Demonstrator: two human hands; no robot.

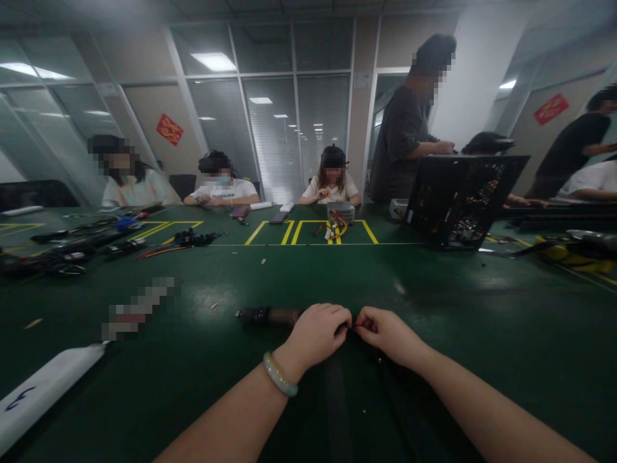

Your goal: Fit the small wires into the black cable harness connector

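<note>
A dark electric screwdriver (pixel 277 317), black with a brownish middle, lies across the green table, its metal tip to the left. My left hand (pixel 318 331), a pale green bangle at its wrist, is curled over the tool's right part and hides it. Close beside it, my right hand (pixel 385 334) has thumb and fingers pinched together at the tool's right end. What sits in that pinch is small, dark and mostly hidden. From below the right hand a black cord (pixel 393 399) runs toward me.
At the back right stands a black computer case (pixel 463 202). A power supply (pixel 340 211) with coloured wires sits mid-back. Dark cables and parts (pixel 193 238) lie at left, near a white strip-like object (pixel 53 392). Several people are around the table (pixel 289 276).
</note>
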